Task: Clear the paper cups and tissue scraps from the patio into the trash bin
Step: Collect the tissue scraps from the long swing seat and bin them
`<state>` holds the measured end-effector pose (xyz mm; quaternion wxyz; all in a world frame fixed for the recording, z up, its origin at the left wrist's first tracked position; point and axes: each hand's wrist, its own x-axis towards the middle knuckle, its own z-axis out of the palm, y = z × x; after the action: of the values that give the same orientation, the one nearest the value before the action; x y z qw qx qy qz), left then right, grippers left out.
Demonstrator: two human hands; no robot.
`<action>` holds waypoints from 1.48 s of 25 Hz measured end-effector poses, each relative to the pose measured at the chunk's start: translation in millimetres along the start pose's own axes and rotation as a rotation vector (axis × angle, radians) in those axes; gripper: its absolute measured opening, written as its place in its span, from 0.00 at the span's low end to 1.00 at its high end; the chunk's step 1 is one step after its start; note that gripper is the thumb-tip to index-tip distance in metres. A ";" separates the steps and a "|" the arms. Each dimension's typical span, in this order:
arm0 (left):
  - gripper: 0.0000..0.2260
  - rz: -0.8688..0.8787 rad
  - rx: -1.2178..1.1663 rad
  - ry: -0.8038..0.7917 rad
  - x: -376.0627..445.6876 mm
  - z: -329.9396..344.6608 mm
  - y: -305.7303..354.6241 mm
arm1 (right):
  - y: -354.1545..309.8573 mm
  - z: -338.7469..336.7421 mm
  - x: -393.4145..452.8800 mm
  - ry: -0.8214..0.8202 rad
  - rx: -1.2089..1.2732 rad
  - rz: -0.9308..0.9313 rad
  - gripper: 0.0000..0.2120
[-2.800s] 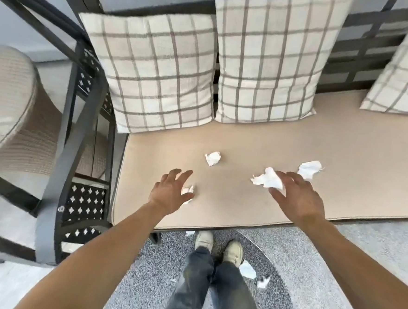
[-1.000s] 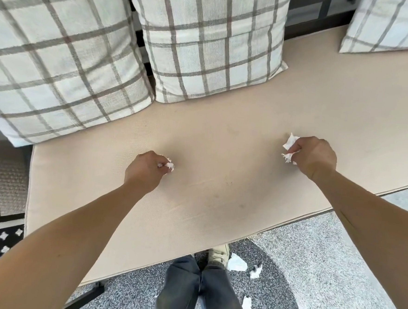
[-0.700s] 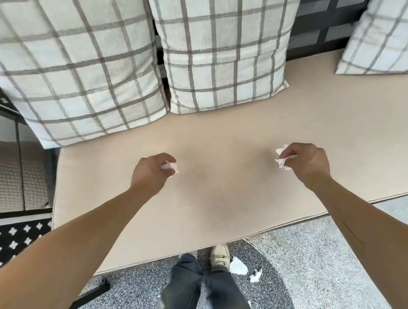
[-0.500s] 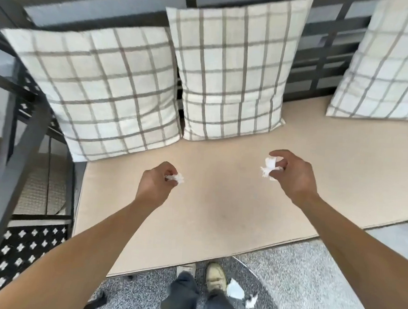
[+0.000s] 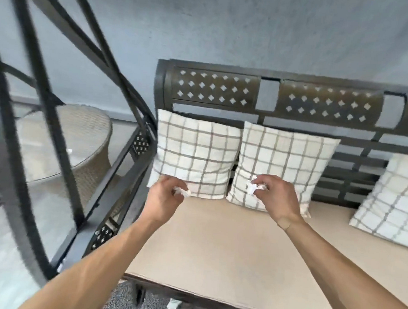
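At far left a round wicker side table (image 5: 61, 144) sits behind the dark metal bench frame (image 5: 125, 153); no trash bin is in view. The left hand (image 5: 164, 201) is raised above the tan seat cushion (image 5: 228, 247), fingers clenched on a small crumpled white tissue scrap (image 5: 181, 192). The right hand (image 5: 276, 198), in front of the plaid pillows (image 5: 195, 153), pinches a second tissue wad (image 5: 252, 188) (ragged, bright white, bulkier than the first). The gathering step looks finished on the seat; next comes carrying both to the bin, which calls for finding it first. One scrap (image 5: 173, 305) lies on the floor below the bench.
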<state>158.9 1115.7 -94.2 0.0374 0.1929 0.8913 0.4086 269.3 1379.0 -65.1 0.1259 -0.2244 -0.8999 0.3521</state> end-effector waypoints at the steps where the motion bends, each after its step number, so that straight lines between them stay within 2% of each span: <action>1: 0.17 -0.017 -0.007 0.043 -9.3 -20.2 -1.4 | -23.5 5.2 1.9 -0.026 0.005 -0.029 0.12; 5: 0.19 -0.095 -0.012 0.180 -47.8 -97.8 -20.1 | -112.6 39.8 -3.5 -0.118 0.074 -0.178 0.13; 11: 0.07 -0.146 -0.032 0.389 -118.9 -210.4 -65.3 | -240.9 108.9 -45.1 -0.235 0.029 -0.489 0.12; 14: 0.09 -0.188 -0.027 0.524 -172.5 -273.8 -99.7 | -314.1 153.3 -80.2 -0.288 0.012 -0.644 0.13; 17: 0.16 -0.259 0.012 0.668 -250.8 -349.5 -145.0 | -399.1 209.7 -134.6 -0.344 0.032 -0.797 0.12; 23: 0.13 -0.414 0.184 0.926 -417.1 -486.0 -215.4 | -541.7 330.0 -281.0 -0.480 0.105 -1.078 0.10; 28: 0.13 -0.542 0.281 1.100 -537.2 -549.5 -250.0 | -630.9 394.2 -390.1 -0.563 0.116 -1.321 0.11; 33: 0.07 -0.707 0.358 1.328 -643.9 -582.8 -278.4 | -705.2 454.6 -489.1 -0.714 0.168 -1.524 0.11; 37: 0.06 -0.828 0.400 1.402 -699.5 -605.8 -304.4 | -743.7 503.0 -551.2 -0.841 0.237 -1.622 0.10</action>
<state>573.1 241.2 17.9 -0.4133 -0.4458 0.7625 0.2215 319.7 332.8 48.2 0.0190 0.6361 -0.7112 0.2985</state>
